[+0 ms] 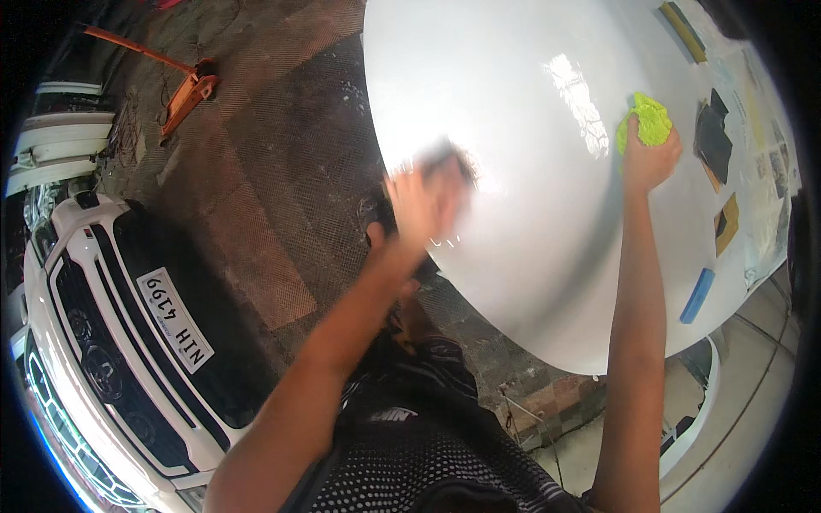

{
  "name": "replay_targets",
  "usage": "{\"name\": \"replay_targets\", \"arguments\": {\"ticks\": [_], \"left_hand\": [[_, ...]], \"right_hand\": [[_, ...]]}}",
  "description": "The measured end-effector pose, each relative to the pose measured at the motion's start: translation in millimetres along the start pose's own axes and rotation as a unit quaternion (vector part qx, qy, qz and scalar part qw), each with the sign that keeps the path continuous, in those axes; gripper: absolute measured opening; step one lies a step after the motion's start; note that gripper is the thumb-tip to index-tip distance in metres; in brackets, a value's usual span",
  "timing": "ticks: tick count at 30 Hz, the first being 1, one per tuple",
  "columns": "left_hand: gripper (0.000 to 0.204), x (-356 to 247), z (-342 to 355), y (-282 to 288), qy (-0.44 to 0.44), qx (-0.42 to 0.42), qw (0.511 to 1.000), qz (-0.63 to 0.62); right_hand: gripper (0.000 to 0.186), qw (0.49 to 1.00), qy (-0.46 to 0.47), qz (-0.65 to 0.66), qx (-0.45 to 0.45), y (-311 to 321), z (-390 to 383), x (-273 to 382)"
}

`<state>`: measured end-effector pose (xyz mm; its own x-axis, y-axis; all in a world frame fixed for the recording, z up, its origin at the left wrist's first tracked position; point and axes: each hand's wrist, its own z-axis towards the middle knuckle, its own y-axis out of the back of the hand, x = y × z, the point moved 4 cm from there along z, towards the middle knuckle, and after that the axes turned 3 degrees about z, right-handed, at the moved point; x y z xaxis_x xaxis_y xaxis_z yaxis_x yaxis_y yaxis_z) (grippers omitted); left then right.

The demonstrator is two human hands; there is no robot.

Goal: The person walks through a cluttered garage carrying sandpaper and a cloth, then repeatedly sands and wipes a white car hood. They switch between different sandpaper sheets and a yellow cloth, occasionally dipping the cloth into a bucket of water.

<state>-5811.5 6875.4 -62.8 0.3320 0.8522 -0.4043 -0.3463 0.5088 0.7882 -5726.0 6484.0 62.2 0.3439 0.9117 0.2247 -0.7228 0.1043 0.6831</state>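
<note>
A large glossy white car body panel (496,111) with a curved edge fills the middle and right, likely a hood. My left hand (412,203) is at its left edge, smeared by motion. Something dark (446,154) shows at its fingertips; whether that is a held thing or a reflection I cannot make out. On the right side of the panel, my right hand (654,160) is closed on a crumpled neon yellow-green cloth (652,121), which rests against the white surface.
On the panel's right part lie dark sandpaper sheets (714,137), a blue sanding block (697,296), a tan-edged pad (727,224) and a long block (682,32). A white car front (111,342) stands at left. An orange floor jack (188,94) sits on the checkered floor.
</note>
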Motion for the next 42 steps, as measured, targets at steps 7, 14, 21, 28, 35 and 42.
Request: {"name": "replay_targets", "arguments": {"ticks": [7,14,21,28,35,42], "left_hand": [[0.033,101.4,111.0,18.9,0.157,-0.053,0.985,0.053],[0.033,-58.1,-31.5,12.1,-0.103,0.068,0.985,-0.120],[0.031,53.4,216.3,-8.2,0.080,-0.082,0.992,0.061],[0.039,5.0,55.6,-19.0,-0.089,0.162,0.973,-0.137],[0.032,68.1,265.3,-20.7,0.113,-0.053,0.991,0.058],[0.039,40.9,120.5,-1.3,-0.233,0.084,0.962,-0.115]], "right_hand": [[0.072,1.000,0.017,0.015,-0.019,-11.5,5.4,7.4],[0.072,1.000,-0.001,0.026,-0.001,-0.8,1.6,-5.9],[0.072,0.999,-0.004,0.048,0.003,-4.4,1.6,23.3],[0.068,0.999,-0.013,0.049,-0.007,10.7,-8.7,7.2],[0.067,0.998,-0.015,0.057,0.006,1.2,-5.1,32.8],[0.063,0.998,-0.043,0.047,-0.003,18.7,-11.8,19.9]]}}
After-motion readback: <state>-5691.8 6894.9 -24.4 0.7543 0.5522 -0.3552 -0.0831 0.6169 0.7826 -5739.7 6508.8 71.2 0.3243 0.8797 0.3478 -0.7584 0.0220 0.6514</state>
